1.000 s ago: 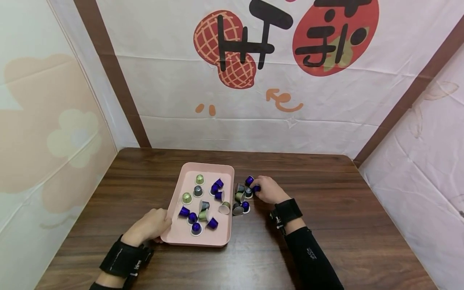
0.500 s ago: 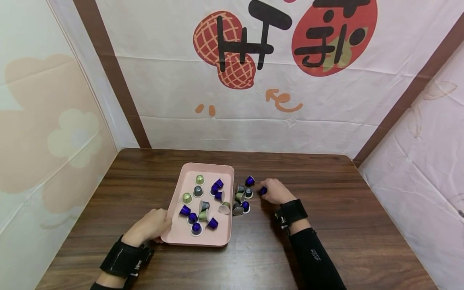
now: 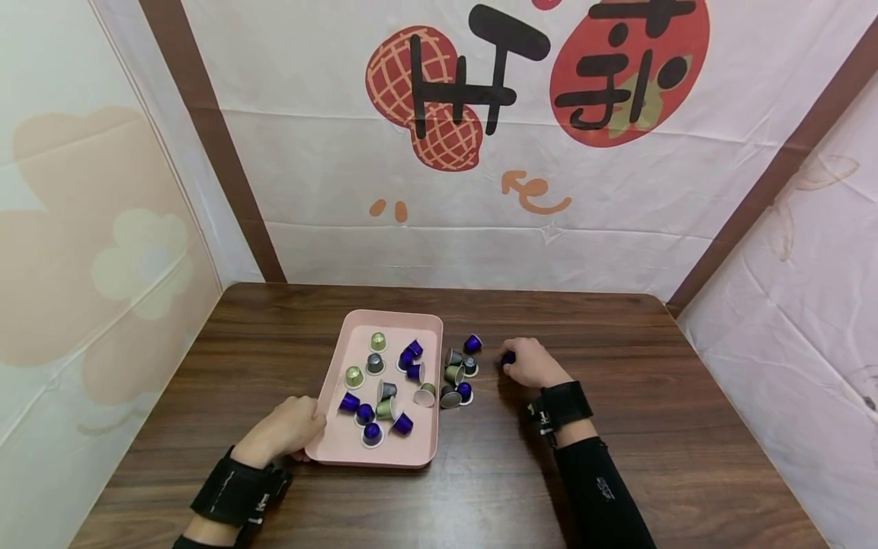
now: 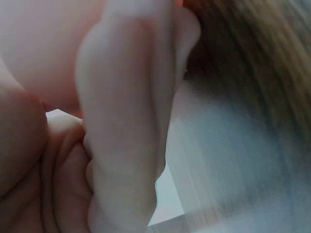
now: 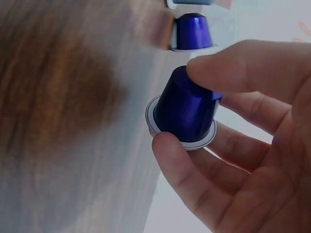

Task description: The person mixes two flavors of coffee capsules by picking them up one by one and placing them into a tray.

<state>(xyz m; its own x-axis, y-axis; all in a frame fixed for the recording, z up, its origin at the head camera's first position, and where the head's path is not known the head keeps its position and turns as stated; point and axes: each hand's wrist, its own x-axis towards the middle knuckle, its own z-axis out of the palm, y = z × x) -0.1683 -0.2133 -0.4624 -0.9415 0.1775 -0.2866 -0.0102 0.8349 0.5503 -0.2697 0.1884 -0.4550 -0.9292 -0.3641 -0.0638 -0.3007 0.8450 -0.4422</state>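
Right wrist view shows the right hand (image 5: pixel 243 145) pinching a purple capsule (image 5: pixel 185 108) at frame centre; a firm grip on its rim seems wise. Lower left, the left hand (image 3: pixel 284 428) grips the pink tray (image 3: pixel 418 454).

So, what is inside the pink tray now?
The pink tray holds loose coffee capsules: blue, green and grey ones, some tipped over. The left hand grips its near corner, so whatever lies under the fingers is covered.
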